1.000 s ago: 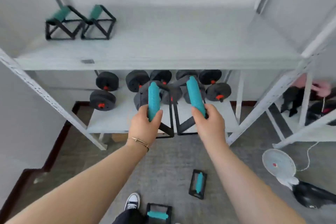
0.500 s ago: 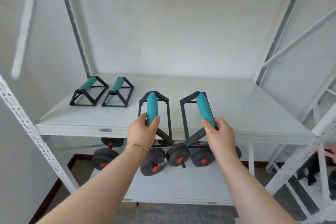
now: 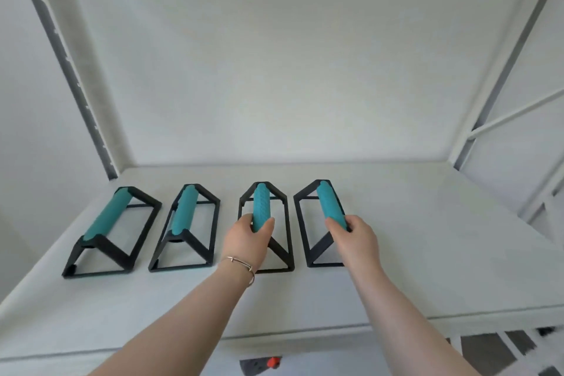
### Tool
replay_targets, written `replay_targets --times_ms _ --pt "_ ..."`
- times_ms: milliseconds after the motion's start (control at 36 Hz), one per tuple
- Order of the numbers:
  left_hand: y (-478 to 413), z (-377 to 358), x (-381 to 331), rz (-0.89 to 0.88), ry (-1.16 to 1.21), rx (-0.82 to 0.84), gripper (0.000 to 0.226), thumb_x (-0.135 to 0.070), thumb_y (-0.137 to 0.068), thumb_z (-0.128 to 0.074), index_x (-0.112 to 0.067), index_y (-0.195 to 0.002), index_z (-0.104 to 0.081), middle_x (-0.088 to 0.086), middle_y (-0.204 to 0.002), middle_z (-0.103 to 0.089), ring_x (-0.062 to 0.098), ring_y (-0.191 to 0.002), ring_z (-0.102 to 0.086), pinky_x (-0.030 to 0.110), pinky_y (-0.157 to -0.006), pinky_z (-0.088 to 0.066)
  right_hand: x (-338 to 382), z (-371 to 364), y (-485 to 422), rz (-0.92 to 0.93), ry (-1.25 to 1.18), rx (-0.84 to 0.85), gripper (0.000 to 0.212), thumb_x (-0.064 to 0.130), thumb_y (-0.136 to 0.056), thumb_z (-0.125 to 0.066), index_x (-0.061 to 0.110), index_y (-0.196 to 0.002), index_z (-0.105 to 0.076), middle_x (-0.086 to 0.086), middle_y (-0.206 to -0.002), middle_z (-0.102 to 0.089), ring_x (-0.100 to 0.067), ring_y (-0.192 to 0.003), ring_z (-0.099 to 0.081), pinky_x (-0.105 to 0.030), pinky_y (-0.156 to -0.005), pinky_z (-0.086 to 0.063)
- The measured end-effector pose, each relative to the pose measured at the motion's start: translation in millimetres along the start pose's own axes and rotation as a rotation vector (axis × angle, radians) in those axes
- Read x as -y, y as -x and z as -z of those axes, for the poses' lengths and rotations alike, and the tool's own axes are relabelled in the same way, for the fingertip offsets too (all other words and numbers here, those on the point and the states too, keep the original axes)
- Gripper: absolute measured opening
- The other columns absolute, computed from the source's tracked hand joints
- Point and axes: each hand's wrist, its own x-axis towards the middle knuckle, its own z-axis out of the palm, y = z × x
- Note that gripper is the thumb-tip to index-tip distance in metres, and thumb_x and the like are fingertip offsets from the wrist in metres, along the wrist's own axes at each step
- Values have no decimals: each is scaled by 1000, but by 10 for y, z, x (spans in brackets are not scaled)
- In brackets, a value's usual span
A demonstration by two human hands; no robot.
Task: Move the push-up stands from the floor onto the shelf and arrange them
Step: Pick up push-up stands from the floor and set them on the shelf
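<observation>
Now we have set both black-framed, teal-gripped push-up stands (image 3: 265,226) on the shelf (image 3: 427,238); our left hand (image 3: 248,241) and right hand (image 3: 355,238) grip them.

Shelf (image 3: 412,253): a white flat board with a pale front edge, held by grey metal posts at the back corners.
On the shelf: four push-up stands in one row, left to right, each with a black frame and a teal grip.
Stand 1 (image 3: 105,220): far left, standing free.
Stand 2 (image 3: 183,214): just beside stand 1, standing free.
Stand 3 (image 3: 261,206): its base is on the board; a hand is around the grip.
Stand 4 (image 3: 328,204): as stand 3, under the other hand.
</observation>
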Motion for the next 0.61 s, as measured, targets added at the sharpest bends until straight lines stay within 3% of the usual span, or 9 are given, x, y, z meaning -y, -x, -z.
replay_targets --times_ms 194,472,556,611 --pt "-334 1 46 39 8 41 33 -43 -87 -57 -11 -85 -61 3 -66 -55 17 -54 -47 28 -51 -39 35 -241 -183 -43 44 12 26 35 -84 -62 9 -82 -59 1 -65 -52 -16 -55 -45 -29 -52 -36" --pt "-552 -3 81 3 -125 50 33 -44 -90 -51 -12 -86 -57 1 -67 -55 16 -56 -50 27 -48 -36 31 -368 -251 21 135 23 24 40 -89 -60 16 -96 -60 2 -75 -60 -17 -64 -55 -30 -57 -43" --pt "-490 -4 80 -55 -238 26 38 -46 -93 -45 -12 -107 -57 3 -86 -59 20 -74 -57 31 -59 -45 -37 -316 -206 110 201 -22 40 41 -93 -58 15 -123 -56 4 -98 -65 -19 -90 -61 -31 -75 -47" --pt "-419 -22 93 -139 -375 -22 48 -45 -95 -42 -13 -131 -48 6 -115 -57 25 -103 -54 37 -82 -49 -113 -271 -154 174 251 -59 50 41 -93 -57 11 -133 -50 0 -115 -65 -22 -108 -59 -36 -88 -48"
